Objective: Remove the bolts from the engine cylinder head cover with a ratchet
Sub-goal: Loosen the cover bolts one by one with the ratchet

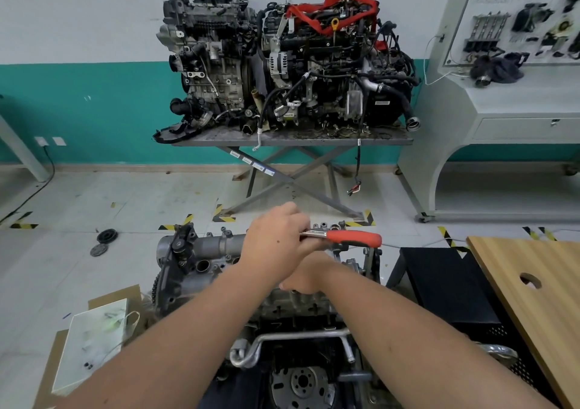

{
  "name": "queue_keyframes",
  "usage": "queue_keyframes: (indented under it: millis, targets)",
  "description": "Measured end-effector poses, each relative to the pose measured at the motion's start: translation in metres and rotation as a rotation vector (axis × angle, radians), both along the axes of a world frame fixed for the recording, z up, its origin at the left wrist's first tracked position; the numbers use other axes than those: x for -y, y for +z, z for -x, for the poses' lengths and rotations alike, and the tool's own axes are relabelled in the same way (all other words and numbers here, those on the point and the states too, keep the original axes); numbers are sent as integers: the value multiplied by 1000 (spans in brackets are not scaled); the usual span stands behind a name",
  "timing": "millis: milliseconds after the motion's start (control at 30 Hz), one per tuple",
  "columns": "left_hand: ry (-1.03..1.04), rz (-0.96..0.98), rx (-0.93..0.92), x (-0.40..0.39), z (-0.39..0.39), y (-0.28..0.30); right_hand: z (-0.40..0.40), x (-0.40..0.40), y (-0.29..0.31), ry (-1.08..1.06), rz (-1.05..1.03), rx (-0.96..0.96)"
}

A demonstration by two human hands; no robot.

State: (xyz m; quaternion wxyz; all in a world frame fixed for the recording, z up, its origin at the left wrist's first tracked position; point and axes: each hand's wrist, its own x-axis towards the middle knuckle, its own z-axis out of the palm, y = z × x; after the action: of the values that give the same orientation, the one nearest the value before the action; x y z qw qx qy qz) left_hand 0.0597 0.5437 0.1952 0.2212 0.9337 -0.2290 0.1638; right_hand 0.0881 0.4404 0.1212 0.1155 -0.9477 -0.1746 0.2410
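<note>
Red-handled chrome ratchet lies level over the grey metal engine cylinder head cover, its head end gripped in the left hand. Beneath it, the right hand rests on the engine top; whether its fingers hold anything cannot be told. Beyond, two dirty engines sit on a grey steel surface.

The ratchet lay roughly level above the engine, its red grip pointing toward three o'clock and its bare metal shank running toward nine o'clock, where the head end was hidden under a hand. The engine stood low in the middle of the view, grey cast metal, grimy, with its cylinder head cover along the top edge at twelve o'clock. Small bosses and fittings stood along that far edge. The bolts themselves could not be made out.
</note>
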Motion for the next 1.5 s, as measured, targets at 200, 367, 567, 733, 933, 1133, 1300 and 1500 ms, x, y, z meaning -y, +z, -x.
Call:
queue_keyframes:
  millis: [200, 367, 567, 733, 933, 1133, 1300, 1500]
  targets:
    - [130, 166, 350, -3, -1, -27, -3, -3, 10, -56, 82, 17]
    - [85, 328, 268, -1, 5, -44, 14, -12, 21, -450, -229, 59]
    - [158, 1399, -623, 22, 5, -31, -2, 2, 17, 18, 123, -17]
    - [160, 1486, -835, 3, -4, -18, 2, 5, 16, -115, 31, -35]
    - [148, 991, -980, -6, -16, 12, 1, 6, 9, -108, 34, -30]
    - [-2, 17, -634, 1, -19, 44, 1, 8, 3, -146, -11, -46]
    - [-83, -433, 122, 3, -6, 19, 0, 16, -3, -190, -154, 25]
    - [62, 500, 12, 4, 6, -28, 2, 5, 15, -102, -146, -105]
